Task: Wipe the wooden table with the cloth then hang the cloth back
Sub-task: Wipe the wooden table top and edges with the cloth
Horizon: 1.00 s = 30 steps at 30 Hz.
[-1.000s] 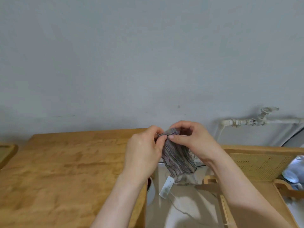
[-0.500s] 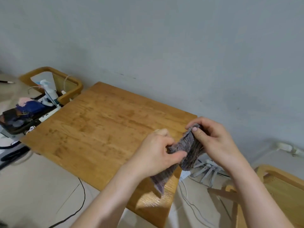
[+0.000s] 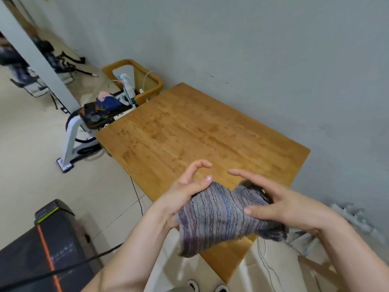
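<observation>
A grey striped cloth is spread between both hands above the near corner of the wooden table. My left hand holds its left edge with thumb and lower fingers, the index finger lifted. My right hand grips the bunched right end, thumb pressed on top, fingers arched over it. The cloth's lower edge hangs free below the table's corner. The tabletop is bare wood and runs along the grey wall.
A wooden chair with a spray bottle and clutter stands at the table's far end. A white machine base sits on the floor to the left. A black box with a cable is at lower left. White cables trail at lower right.
The view has swung left and down, so the whole table shows. My hands have pulled apart and the folded cloth has opened out wider between them.
</observation>
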{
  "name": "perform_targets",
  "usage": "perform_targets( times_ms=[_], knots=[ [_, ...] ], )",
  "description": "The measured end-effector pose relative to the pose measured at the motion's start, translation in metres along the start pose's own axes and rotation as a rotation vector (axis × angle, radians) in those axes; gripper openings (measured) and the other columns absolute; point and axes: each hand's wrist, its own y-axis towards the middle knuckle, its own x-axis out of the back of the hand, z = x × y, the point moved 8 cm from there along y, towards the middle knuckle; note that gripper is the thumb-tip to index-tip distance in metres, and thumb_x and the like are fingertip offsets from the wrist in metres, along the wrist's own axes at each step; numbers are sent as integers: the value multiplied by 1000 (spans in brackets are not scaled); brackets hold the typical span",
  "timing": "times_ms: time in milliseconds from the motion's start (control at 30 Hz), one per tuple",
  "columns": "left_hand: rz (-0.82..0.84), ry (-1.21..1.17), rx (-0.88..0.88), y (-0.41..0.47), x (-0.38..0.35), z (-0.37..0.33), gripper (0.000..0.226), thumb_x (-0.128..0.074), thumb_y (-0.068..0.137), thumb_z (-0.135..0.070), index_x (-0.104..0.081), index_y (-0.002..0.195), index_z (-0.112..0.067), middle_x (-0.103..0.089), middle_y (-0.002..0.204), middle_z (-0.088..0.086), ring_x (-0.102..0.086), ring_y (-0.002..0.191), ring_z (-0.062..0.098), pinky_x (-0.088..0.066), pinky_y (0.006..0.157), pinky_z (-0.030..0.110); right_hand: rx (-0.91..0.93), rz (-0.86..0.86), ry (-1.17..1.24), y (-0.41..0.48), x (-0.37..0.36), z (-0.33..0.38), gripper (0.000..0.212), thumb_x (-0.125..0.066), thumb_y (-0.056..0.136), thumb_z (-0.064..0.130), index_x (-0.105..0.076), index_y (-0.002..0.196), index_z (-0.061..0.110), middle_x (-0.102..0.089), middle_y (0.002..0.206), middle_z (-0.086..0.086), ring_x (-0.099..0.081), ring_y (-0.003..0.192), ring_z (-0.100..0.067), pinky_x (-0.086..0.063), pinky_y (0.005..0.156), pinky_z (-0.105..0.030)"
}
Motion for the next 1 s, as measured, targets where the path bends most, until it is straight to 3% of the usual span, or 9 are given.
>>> perform_targets(
  times_ms=[100,234,367,601,701,801,868,935,1002],
  knots=[
    [29,267,-8,0,6,-3,27,-79,75,-21,-61,95,-19,-62,87,2,-61,75,17,-50,65,28,-114,190,-114,12,-17,-11,74,-82,74,37,-42,130,64,-53,131,32,-53,116,9,-42,100,-18],
    [68,867,110,2,20,-1,36,-83,70,-22,-55,93,-25,-62,85,-3,-56,70,11,-44,63,27,-156,257,-178,40,-25,-1,34,-64,93,28,-63,121,47,-73,104,17,-67,88,-7,-52,86,-34],
    [-59,914,3,4,64,-34,30,-84,67,-32,-60,85,-29,-59,92,-10,-59,78,7,-45,67,25,-178,54,182,86,-23,13,21,-57,97,22,-74,109,24,-74,101,-17,-69,88,-36,-52,85,-40],
    [-216,1138,-45,-5,211,-119,15,-76,76,-37,-61,80,-41,-58,85,-19,-56,78,1,-47,67,23,-263,-256,674,207,-78,43,33,-69,78,10,-72,111,9,-73,102,-20,-70,93,-35,-58,82,-38],
    [-288,1061,-87,-16,283,-164,11,-73,81,-26,-68,77,-36,-56,93,-9,-56,79,1,-46,70,18,-243,-120,369,264,-102,76,50,-78,76,13,-64,123,24,-75,104,5,-71,92,-13,-53,78,-18],
    [-213,842,-79,-22,330,-196,11,-71,84,-15,-73,76,-23,-65,92,6,-58,66,1,-44,61,15,-225,-18,23,314,-111,107,29,-72,86,23,-67,109,40,-67,90,29,-61,76,9,-45,69,-13],
    [-185,668,-30,-20,358,-209,10,-67,88,-16,-72,79,-14,-69,86,16,-65,71,17,-52,64,27,-201,-35,7,343,-105,121,5,-69,88,30,-74,89,32,-66,85,24,-62,75,5,-50,70,-28],
    [-160,509,9,-14,381,-216,13,-62,90,-19,-69,83,-10,-66,82,20,-63,72,28,-55,67,33,-154,-55,68,369,-97,135,18,-69,84,32,-78,90,18,-68,109,14,-64,99,-2,-53,87,-34],
    [-156,355,54,-4,396,-221,20,-60,89,-22,-65,94,-4,-59,72,16,-55,57,20,-51,51,26,-140,-58,319,391,-95,140,26,-68,82,25,-77,101,10,-65,125,8,-61,114,-6,-52,94,-29]
  ],
)
